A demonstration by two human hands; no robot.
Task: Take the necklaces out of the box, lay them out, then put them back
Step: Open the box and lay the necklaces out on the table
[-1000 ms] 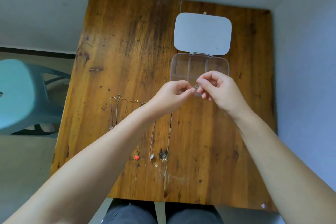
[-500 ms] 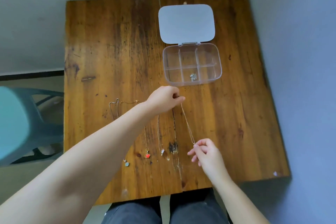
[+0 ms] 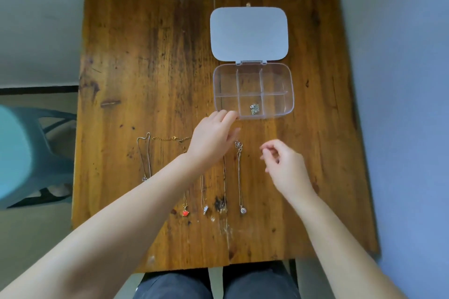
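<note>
A clear plastic box (image 3: 289, 94) with several compartments stands open on the wooden table (image 3: 136, 60), its white lid (image 3: 249, 33) folded back. One bunched silver necklace (image 3: 254, 108) lies in the near middle compartment. Several necklaces are laid out in lines on the table: a silver chain (image 3: 143, 155), one with a red pendant (image 3: 185, 212), one with a small silver pendant (image 3: 205, 209), and one with a round pendant (image 3: 240, 177). My left hand (image 3: 211, 139) hovers empty by the box's near left corner. My right hand (image 3: 284, 165) is loosely curled and empty, right of the round-pendant necklace.
A teal plastic chair (image 3: 24, 153) stands left of the table. Walls close in behind and to the right. My knees (image 3: 218, 284) are under the table's near edge. The far left and right side of the tabletop are bare wood.
Both hands have let go of the round-pendant necklace, which now lies straight on the table. My left hand moved up toward the box; my right hand rose from the pendant end.
</note>
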